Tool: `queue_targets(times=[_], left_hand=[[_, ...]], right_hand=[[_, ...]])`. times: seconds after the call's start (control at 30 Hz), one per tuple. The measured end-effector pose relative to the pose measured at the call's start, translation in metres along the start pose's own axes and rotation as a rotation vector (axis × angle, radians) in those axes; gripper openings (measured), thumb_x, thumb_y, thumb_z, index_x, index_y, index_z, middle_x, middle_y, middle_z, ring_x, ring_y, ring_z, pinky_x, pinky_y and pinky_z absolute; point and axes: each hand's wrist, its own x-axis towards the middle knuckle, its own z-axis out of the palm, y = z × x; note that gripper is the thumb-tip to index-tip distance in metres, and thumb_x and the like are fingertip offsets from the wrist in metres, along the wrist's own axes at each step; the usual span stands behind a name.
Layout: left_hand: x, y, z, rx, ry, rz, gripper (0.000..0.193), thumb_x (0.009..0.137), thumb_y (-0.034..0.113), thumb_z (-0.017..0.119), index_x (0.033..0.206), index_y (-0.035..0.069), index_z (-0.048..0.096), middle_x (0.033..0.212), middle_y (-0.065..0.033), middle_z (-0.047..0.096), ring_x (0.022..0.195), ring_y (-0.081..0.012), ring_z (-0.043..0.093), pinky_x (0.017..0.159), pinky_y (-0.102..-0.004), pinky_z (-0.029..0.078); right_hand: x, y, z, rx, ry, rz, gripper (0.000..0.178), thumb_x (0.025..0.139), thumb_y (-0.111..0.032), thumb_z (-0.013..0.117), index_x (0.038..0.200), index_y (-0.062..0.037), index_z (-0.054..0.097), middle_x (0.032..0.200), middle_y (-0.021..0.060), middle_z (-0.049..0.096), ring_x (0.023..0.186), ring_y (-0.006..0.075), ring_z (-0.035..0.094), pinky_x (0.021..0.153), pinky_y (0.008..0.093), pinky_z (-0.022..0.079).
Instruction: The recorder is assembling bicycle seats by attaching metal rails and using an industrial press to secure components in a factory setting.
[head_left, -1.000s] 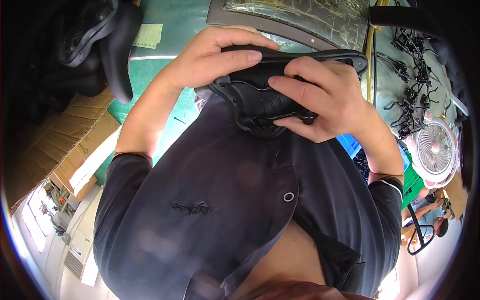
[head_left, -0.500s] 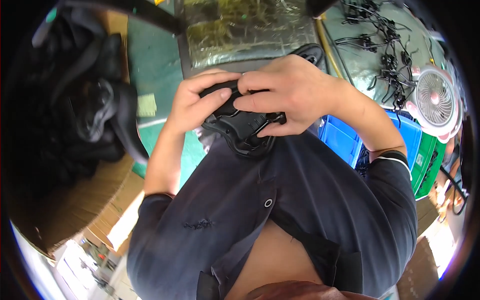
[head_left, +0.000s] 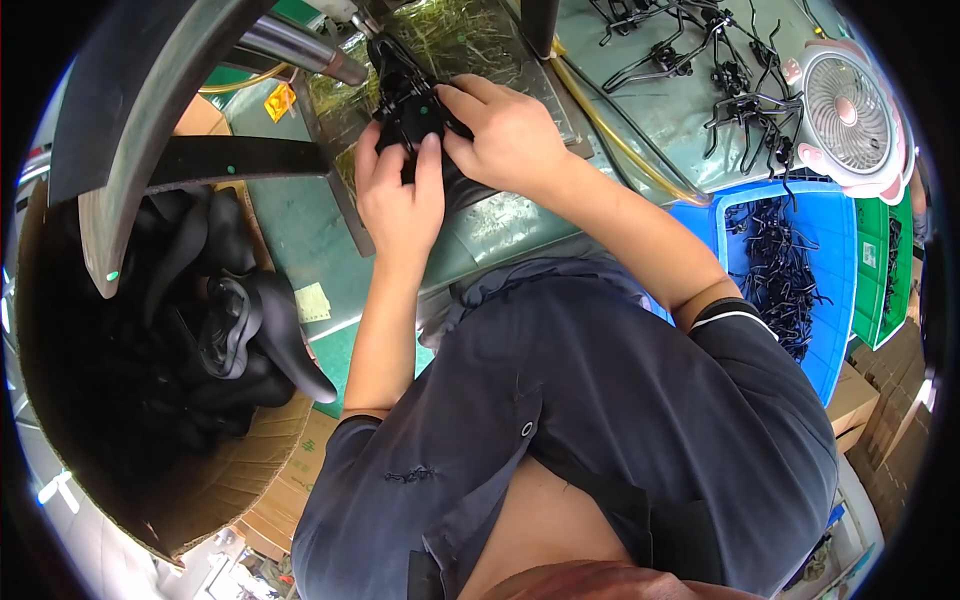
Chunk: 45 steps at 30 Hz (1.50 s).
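A black bicycle saddle (head_left: 410, 118) lies underside up on the plastic-covered pad of the work table, its narrow end pointing away from me. My left hand (head_left: 400, 195) grips its near left edge, fingers and thumb curled onto the underside. My right hand (head_left: 508, 132) holds the right side with bent fingers; its fingertips are partly hidden. A thin metal tip (head_left: 366, 22) stands right at the saddle's far end; I cannot tell whether they touch. Part of the saddle's wide end is concealed by my hands.
A machine's metal cylinder (head_left: 310, 50) and dark frame arm (head_left: 165, 120) overhang the left. Beneath is a carton (head_left: 285, 440) of black saddles. Bent black wire frames (head_left: 755, 105) lie at the right, by a fan (head_left: 848, 105), a blue bin (head_left: 835, 290) and a green bin (head_left: 895, 310).
Both hands have carried the saddle from close to my body forward and left onto the pad. My view has shifted, bringing the machine's arm and cylinder into sight.
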Motion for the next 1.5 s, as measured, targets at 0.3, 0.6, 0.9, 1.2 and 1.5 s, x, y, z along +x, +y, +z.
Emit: queue_targets(times=[0.3, 0.6, 0.9, 1.2, 1.5], left_hand=[[0.030, -0.031, 0.024, 0.011, 0.138, 0.068, 0.028, 0.097, 0.020, 0.077, 0.082, -0.002, 0.068, 0.125, -0.0196, 0.073, 0.103, -0.0380, 0.072, 0.087, -0.0423, 0.058], [0.017, -0.026, 0.013, -0.110, 0.201, 0.033, 0.047, 0.089, 0.019, 0.085, 0.124, -0.002, 0.060, 0.144, -0.0262, 0.056, 0.133, -0.0448, 0.056, 0.113, -0.0510, 0.045], [0.018, -0.022, -0.023, -0.360, -0.066, -0.325, 0.033, 0.083, 0.002, 0.075, 0.116, 0.000, 0.070, 0.108, -0.0046, 0.073, 0.101, -0.0164, 0.067, 0.095, -0.0318, 0.053], [0.022, 0.048, -0.062, -1.369, -0.572, -0.299, 0.036, 0.109, 0.013, 0.059, 0.138, -0.007, 0.055, 0.126, -0.0259, 0.072, 0.107, -0.0333, 0.076, 0.091, -0.0416, 0.063], [-0.042, -0.032, -0.106, -0.731, -0.279, -0.458, 0.011, 0.105, 0.001, 0.066, 0.115, -0.004, 0.066, 0.111, -0.0179, 0.077, 0.099, -0.0229, 0.077, 0.088, -0.0347, 0.063]], right_hand=[[0.028, 0.016, 0.024, -0.007, 0.150, -0.088, 0.046, 0.087, -0.028, 0.079, 0.125, -0.0037, 0.071, 0.118, 0.0131, 0.074, 0.091, 0.0343, 0.075, 0.076, 0.0414, 0.062], [0.022, 0.002, -0.002, 0.193, 0.011, 0.098, 0.082, 0.096, -0.049, 0.075, 0.147, 0.0092, 0.050, 0.135, 0.0332, 0.063, 0.126, 0.0486, 0.063, 0.107, 0.0495, 0.052], [0.003, 0.019, -0.077, 0.501, -0.291, 0.106, 0.065, 0.083, -0.008, 0.063, 0.147, 0.0046, 0.053, 0.138, 0.0268, 0.065, 0.130, 0.0441, 0.063, 0.115, 0.0474, 0.049], [-0.056, 0.057, -0.110, 0.546, 0.220, 0.100, 0.071, 0.090, -0.011, 0.084, 0.151, -0.0036, 0.048, 0.114, 0.0026, 0.069, 0.108, 0.0191, 0.068, 0.099, 0.0377, 0.054], [0.070, 0.102, -0.227, 0.542, 0.367, 0.771, 0.052, 0.082, -0.020, 0.085, 0.123, 0.0033, 0.062, 0.086, 0.0075, 0.069, 0.065, 0.0157, 0.066, 0.061, 0.0331, 0.055]])
